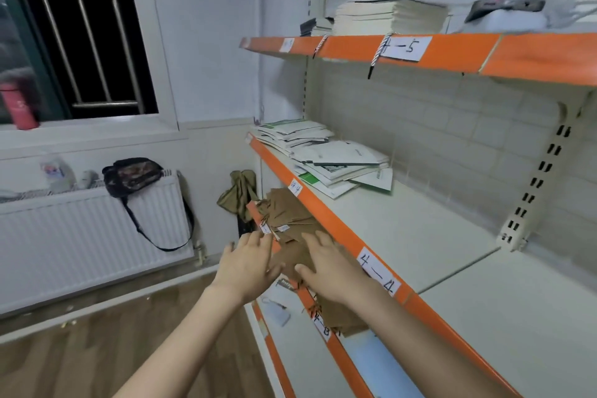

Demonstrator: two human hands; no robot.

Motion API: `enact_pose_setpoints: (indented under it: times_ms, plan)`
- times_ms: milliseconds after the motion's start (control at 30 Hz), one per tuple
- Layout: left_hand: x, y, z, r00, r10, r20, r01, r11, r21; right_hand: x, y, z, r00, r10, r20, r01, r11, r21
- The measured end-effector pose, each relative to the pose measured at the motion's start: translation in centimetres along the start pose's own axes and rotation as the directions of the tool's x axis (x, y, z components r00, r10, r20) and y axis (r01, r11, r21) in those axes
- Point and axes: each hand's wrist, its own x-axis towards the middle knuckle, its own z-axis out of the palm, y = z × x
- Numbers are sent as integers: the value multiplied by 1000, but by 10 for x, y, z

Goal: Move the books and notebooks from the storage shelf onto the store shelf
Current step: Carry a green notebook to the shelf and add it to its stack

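Two bare forearms are reaching forward from the bottom of the view, ending in the left hand [247,265] and the right hand [326,265]. Both hands are lying spread, fingers straight, gripping nothing. The left one is hovering at the shelf's orange front edge, while the right one is resting flat on the brown notebooks [290,220], probably to steady or gather the loose pile before lifting. These brown notebooks are sitting on the lower shelf [355,365], fanned untidily and overhanging its lip. Above, white and green books [329,158] are lying in a slumped heap at the left end of the middle shelf [452,268], leaving bare board to the right. A neater stack of white books [387,14] is sitting on the top shelf [452,52].
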Motion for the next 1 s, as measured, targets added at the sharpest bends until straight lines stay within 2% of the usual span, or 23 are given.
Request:
enact_pose_setpoints:
  times_ms: [300,433,633,800,1000]
  plan:
    - [98,-53,8,999,23,-28,-24,999,-44,119,-3,-7,997,-35,-68,35,999,-1]
    - [159,-76,3,995,85,-43,-85,996,1,180,-6,-21,994,6,-106,-2,999,42]
    - [231,-104,-1,991,119,-57,-120,993,-21,257,8,-41,985,59,-162,-52,997,48]
    - [266,-114,10,992,127,-10,-127,991,-36,284,17,-38,990,84,-114,-79,996,46]
    - [315,-94,10,971,231,-60,-236,966,-105,297,54,-50,962,186,-197,-179,982,56]
